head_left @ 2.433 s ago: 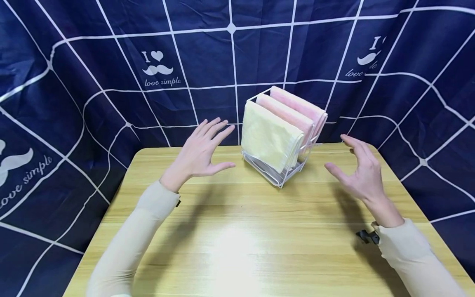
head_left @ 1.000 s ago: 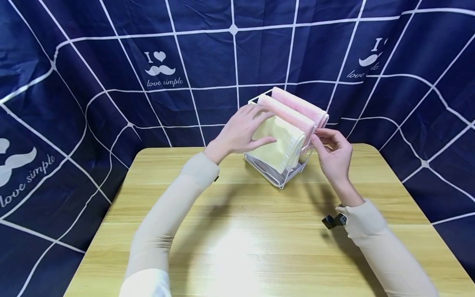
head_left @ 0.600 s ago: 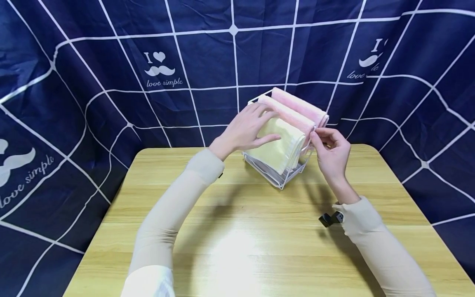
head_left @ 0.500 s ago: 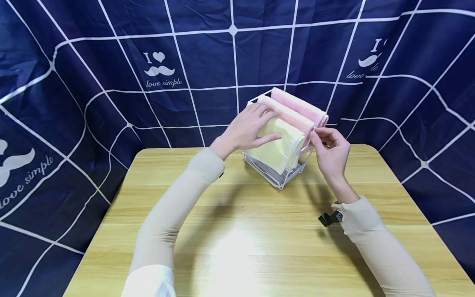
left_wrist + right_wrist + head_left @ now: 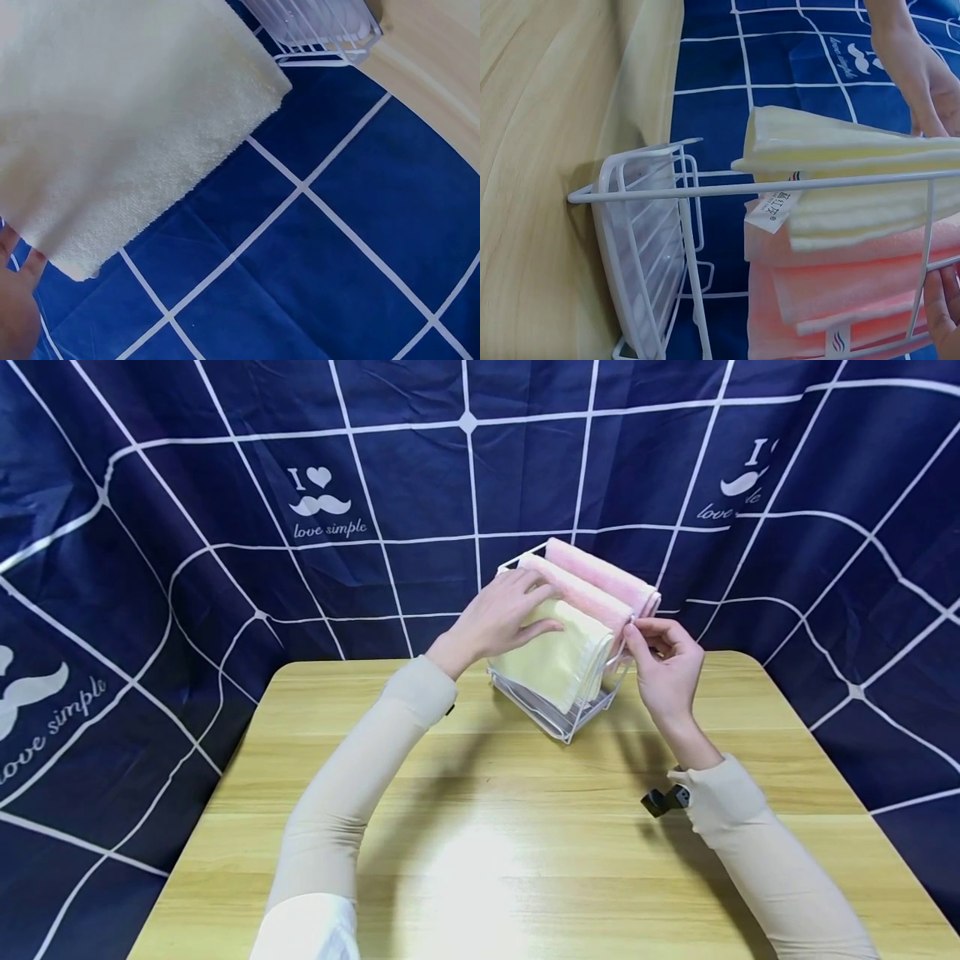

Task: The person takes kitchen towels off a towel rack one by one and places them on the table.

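Note:
A white wire rack (image 5: 573, 731) stands on the table, with folded towels upright in it: a yellow towel (image 5: 555, 660) in front, a pink towel (image 5: 585, 593) behind it and another pink towel (image 5: 603, 568) at the back. My left hand (image 5: 498, 618) lies at the yellow towel's upper left, thumb spread apart from the fingers across its front. Whether the fingertips press the cloth is unclear. My right hand (image 5: 671, 668) pinches the rack's right side wire; the right wrist view shows its fingers (image 5: 941, 300) around that wire beside the pink towels.
The wooden table (image 5: 465, 843) spreads out in front of the rack. A dark blue curtain (image 5: 420, 485) with white lines hangs behind and at both sides. A white tag (image 5: 772, 210) sticks out from the yellow towel.
Both hands have come in from either side to the rack. The right fingers have closed on its wire. Over the last half second the left thumb has shifted slightly; the towels stay in place.

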`<state>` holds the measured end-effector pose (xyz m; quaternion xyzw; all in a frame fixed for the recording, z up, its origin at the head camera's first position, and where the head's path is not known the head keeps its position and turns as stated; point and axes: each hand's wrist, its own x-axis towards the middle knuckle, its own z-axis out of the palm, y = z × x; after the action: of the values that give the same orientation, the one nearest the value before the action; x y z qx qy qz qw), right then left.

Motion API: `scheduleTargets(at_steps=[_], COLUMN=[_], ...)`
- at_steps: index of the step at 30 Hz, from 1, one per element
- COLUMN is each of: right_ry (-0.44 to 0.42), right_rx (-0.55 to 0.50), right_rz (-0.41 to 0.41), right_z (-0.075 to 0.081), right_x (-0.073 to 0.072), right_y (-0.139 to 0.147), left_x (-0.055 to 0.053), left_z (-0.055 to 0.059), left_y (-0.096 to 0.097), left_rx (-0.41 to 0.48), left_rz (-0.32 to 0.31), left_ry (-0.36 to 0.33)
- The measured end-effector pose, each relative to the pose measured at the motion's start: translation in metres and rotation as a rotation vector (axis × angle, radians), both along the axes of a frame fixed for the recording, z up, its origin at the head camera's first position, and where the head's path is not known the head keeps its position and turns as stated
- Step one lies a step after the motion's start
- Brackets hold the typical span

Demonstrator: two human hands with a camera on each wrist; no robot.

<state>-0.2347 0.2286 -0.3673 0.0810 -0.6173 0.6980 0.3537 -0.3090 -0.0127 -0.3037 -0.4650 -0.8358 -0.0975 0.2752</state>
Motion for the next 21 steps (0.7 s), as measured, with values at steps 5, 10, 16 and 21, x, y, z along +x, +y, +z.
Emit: scheduleTargets(at_steps=[5, 10, 16, 21], right_ry=[-0.007, 0.007, 0.022, 0.01], right_rx=[0.037, 0.053, 0.062, 0.048], right_rz=[-0.026, -0.028, -0.025, -0.023], right_z=[-0.0009, -0.0035, -0.0045, -0.0033], right_x=[0.0003, -0.0012, -0.0019, -0.0005], right_y=[-0.0002, 0.0004, 0.0011, 0.0006], left_x=[-0.0002, -0.0008, 0.0002, 0.0014], left_z=[0.0022, 0.0037, 0.0067, 0.0086], left_y=[0.0003, 0.0014, 0.0037, 0.0048], left_rx=[0.023, 0.037, 0.041, 0.051], left_rz=[0.005, 0.011, 0.014, -0.002], left_ry=[-0.028, -0.047, -0.086, -0.078])
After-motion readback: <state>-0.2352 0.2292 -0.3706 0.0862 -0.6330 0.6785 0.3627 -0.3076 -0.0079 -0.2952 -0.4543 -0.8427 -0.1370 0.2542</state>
